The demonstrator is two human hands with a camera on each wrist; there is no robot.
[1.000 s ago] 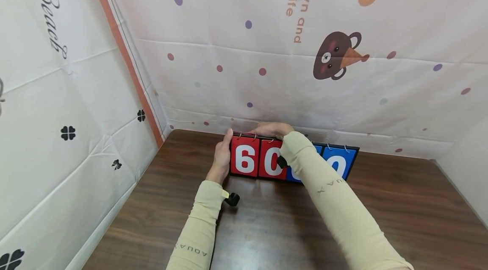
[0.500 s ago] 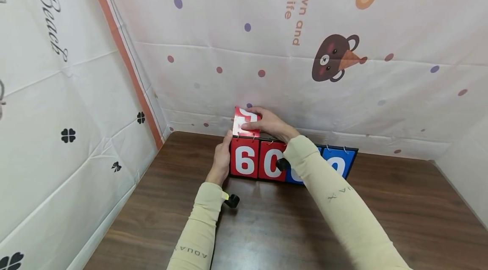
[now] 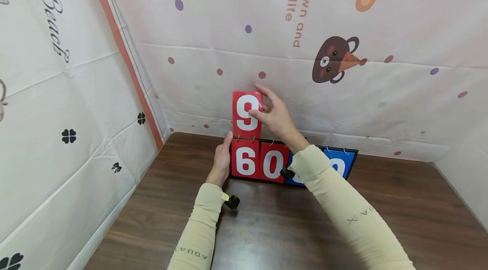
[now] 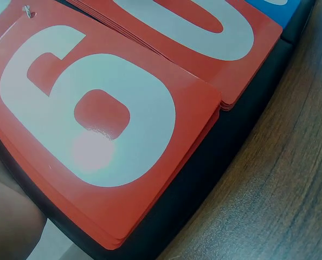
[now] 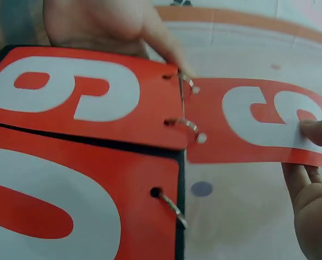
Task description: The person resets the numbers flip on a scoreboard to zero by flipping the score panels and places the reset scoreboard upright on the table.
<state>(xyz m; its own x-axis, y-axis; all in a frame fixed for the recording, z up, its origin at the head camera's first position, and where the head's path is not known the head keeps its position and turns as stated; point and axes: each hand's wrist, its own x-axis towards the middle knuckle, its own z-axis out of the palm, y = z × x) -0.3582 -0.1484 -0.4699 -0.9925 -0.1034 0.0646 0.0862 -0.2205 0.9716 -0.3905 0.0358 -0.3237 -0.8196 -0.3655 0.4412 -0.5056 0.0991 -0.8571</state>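
Note:
A flip scoreboard (image 3: 277,146) with red and blue number cards leans back on the table. My left hand (image 3: 221,157) grips its left edge, the thumb pointing up along the side and the other fingers hidden behind. In the right wrist view, that left hand (image 5: 104,24) lies beside the red 6 card (image 5: 47,86). My right hand (image 3: 280,117) pinches a red card with a 9 (image 3: 244,109) between thumb and fingers, raised upright above the board. Metal rings (image 5: 191,130) link this card to the top edge. The red 0 card (image 4: 215,32) hangs alongside the 6.
Blue cards (image 3: 345,157) make up the board's right half, partly covered by my right sleeve (image 3: 335,193). Behind the brown wooden table (image 3: 263,227) hangs a printed white cloth (image 3: 213,20). Another cloth (image 3: 91,109) borders the left side.
My right hand comes up from behind the board's top, lifting a red card on its rings until its 9 shows fully. The left hand keeps its place on the edge.

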